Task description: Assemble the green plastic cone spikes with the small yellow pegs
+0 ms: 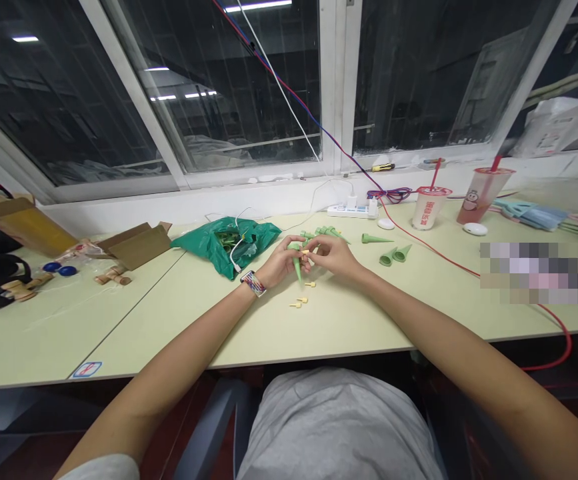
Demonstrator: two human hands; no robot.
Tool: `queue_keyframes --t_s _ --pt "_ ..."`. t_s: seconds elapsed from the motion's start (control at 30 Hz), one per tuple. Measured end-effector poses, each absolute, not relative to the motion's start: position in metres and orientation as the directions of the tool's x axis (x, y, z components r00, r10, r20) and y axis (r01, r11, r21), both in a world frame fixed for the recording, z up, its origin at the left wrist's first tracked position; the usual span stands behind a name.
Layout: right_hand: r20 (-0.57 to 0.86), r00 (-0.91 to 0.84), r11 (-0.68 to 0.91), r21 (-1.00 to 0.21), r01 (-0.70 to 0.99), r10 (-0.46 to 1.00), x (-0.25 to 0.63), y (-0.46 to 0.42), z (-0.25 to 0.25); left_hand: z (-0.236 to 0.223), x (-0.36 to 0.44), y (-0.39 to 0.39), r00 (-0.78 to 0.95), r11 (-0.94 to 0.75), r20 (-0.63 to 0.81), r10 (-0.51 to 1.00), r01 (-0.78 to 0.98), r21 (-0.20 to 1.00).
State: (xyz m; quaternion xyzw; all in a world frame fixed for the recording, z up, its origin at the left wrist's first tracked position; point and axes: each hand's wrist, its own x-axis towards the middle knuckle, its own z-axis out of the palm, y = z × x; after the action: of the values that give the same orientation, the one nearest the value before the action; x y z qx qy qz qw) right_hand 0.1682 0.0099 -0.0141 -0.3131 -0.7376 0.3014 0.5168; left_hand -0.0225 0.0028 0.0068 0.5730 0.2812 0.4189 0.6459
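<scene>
My left hand (279, 265) is closed around a light green plastic cone (297, 269), its narrow tip pointing down toward me. Against the cone's side, my right hand (337, 256) pinches a small yellow peg-like piece (305, 252) between thumb and fingertips. Whether the piece is inserted in the cone cannot be made out. Three similar yellow pieces (309, 285) lie on the table just in front of my hands. Behind the hands sits a heap of green cones (326, 233), partly hidden. More loose cones (401, 253) rest to the right.
A green plastic bag (203, 241) with green parts inside lies left of my hands. Farther left are an open cardboard box (136, 247), wooden pieces and blue balls (67, 271). Two drink cups (429, 208) stand back right. A red cable (449, 257) crosses the table near a power strip (351, 211).
</scene>
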Motion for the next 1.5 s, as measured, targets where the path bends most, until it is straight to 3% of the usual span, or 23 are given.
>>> queue_keyframes --t_s 0.93,1.1,1.2,1.5 --pt "0.606 -0.233 0.647 -0.736 0.200 0.761 0.173 0.011 -0.007 0.000 -0.027 0.008 0.514 -0.155 0.177 0.839 -0.086 0.984" --pt "0.496 -0.260 0.535 -0.838 0.107 0.829 0.173 0.012 -0.010 -0.002 -0.025 0.009 0.491 -0.273 0.248 0.835 -0.022 0.962" --pt "0.461 -0.266 0.507 -0.851 0.138 0.846 0.173 0.012 -0.012 -0.001 -0.022 0.007 0.481 -0.340 0.305 0.822 -0.017 0.940" --pt "0.463 -0.280 0.514 -0.845 0.148 0.841 0.179 0.013 -0.005 0.003 -0.020 0.005 0.448 -0.305 0.293 0.845 -0.049 0.951"
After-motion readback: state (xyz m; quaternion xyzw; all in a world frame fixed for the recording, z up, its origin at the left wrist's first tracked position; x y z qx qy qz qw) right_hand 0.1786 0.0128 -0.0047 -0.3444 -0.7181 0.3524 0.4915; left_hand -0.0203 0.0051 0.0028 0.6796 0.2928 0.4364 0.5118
